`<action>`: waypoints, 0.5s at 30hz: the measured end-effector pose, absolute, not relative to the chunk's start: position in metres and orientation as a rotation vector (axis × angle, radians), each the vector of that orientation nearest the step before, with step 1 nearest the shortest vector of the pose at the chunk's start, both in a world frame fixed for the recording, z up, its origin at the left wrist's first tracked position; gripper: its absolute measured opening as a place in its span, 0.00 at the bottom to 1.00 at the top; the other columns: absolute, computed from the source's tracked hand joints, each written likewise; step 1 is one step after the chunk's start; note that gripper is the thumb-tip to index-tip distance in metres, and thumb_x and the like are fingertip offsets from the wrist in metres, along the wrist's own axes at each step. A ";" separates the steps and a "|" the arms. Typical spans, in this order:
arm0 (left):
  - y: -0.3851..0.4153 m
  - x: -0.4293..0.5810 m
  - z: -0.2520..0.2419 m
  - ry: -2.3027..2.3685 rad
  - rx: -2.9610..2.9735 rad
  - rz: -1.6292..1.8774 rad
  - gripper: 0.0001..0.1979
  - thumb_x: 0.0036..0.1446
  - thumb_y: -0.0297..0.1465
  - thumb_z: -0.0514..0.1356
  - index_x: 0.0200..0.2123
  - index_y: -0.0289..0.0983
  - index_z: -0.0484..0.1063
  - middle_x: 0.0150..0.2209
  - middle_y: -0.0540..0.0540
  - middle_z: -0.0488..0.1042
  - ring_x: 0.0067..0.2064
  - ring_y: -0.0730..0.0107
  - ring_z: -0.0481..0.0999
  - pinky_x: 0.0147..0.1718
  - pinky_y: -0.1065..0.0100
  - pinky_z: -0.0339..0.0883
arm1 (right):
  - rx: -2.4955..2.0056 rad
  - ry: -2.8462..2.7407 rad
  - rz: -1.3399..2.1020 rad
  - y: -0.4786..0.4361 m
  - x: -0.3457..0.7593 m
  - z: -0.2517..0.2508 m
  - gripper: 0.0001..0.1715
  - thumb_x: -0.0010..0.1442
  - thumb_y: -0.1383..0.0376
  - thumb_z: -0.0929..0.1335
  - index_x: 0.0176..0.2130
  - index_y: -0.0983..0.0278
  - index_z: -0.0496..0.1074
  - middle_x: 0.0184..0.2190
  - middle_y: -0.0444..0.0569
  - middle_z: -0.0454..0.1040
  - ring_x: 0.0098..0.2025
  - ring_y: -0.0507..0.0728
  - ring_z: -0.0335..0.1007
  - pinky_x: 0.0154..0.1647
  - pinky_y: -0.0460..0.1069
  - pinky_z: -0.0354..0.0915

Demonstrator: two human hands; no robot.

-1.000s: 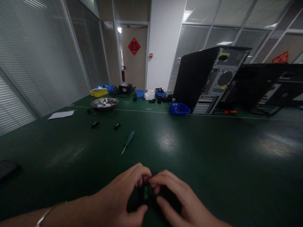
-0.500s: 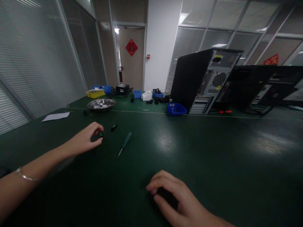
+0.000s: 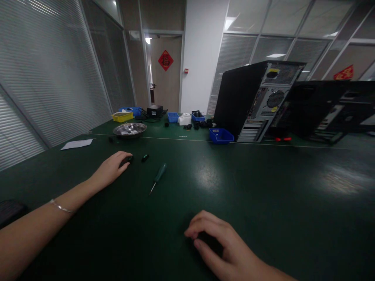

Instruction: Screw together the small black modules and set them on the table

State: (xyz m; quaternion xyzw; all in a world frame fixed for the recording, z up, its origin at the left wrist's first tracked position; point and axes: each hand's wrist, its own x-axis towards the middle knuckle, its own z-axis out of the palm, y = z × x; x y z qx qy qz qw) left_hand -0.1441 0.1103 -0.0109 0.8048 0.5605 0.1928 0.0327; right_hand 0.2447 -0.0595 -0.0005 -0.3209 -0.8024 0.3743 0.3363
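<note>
My left hand reaches over the table at the left. Its thumb and fingertips close on a small black part, which they partly cover. A second small black part with a green patch lies just right of those fingertips. Nearer me on the table is a screwdriver with a green handle, its thin shaft pointing towards me. At the lower middle, my right hand rests on the table with loosely curled fingers. A gap shows between its thumb and index finger, and I see nothing held there.
A metal dish and a yellow tray stand at the back left. White paper lies left of them. Farther right are a blue bin and a tall black computer case. The table is green.
My left hand has moved slightly forward with the small black part, closer to the second one, and lies flatter. The view has shifted a little; my right hand keeps its pose.
</note>
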 end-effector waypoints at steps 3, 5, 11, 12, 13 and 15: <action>0.114 -0.145 -0.011 1.728 2.483 0.607 0.21 0.63 0.34 0.52 0.56 0.33 0.68 0.58 0.37 0.70 0.59 0.48 0.68 0.59 0.48 0.61 | -0.847 -2.097 0.951 -0.061 0.243 0.000 0.14 0.65 0.75 0.64 0.46 0.62 0.73 0.42 0.51 0.74 0.44 0.56 0.73 0.46 0.50 0.70; 0.112 -0.141 -0.007 1.742 2.488 0.653 0.22 0.63 0.34 0.51 0.58 0.34 0.67 0.60 0.37 0.67 0.62 0.46 0.64 0.61 0.46 0.58 | -0.856 -2.096 0.949 -0.062 0.243 0.001 0.14 0.65 0.75 0.64 0.46 0.62 0.73 0.43 0.51 0.74 0.44 0.56 0.73 0.46 0.50 0.70; 0.075 -0.092 0.008 1.581 2.541 0.649 0.18 0.68 0.38 0.50 0.53 0.36 0.70 0.49 0.38 0.73 0.51 0.51 0.73 0.50 0.53 0.68 | -0.862 -2.096 0.986 -0.062 0.243 0.005 0.14 0.65 0.75 0.64 0.46 0.64 0.73 0.42 0.52 0.74 0.44 0.56 0.73 0.45 0.50 0.70; 0.068 -0.081 0.009 1.519 2.553 0.597 0.18 0.67 0.39 0.52 0.53 0.36 0.71 0.47 0.39 0.75 0.47 0.54 0.74 0.46 0.56 0.71 | -0.862 -2.095 0.988 -0.062 0.243 0.006 0.13 0.65 0.75 0.64 0.46 0.64 0.73 0.42 0.52 0.74 0.43 0.56 0.73 0.45 0.50 0.69; 0.061 -0.070 0.009 1.457 2.563 0.549 0.18 0.66 0.41 0.55 0.53 0.37 0.71 0.45 0.41 0.75 0.45 0.55 0.75 0.43 0.59 0.71 | -0.860 -2.094 0.989 -0.061 0.243 0.005 0.13 0.65 0.75 0.64 0.46 0.64 0.74 0.41 0.52 0.74 0.43 0.56 0.73 0.45 0.50 0.70; 0.049 -0.052 0.007 1.372 2.580 0.496 0.21 0.63 0.41 0.59 0.56 0.39 0.69 0.47 0.42 0.74 0.46 0.56 0.75 0.45 0.59 0.70 | -0.857 -2.093 0.989 -0.061 0.244 0.005 0.13 0.64 0.75 0.64 0.45 0.64 0.74 0.41 0.52 0.74 0.43 0.56 0.73 0.45 0.50 0.70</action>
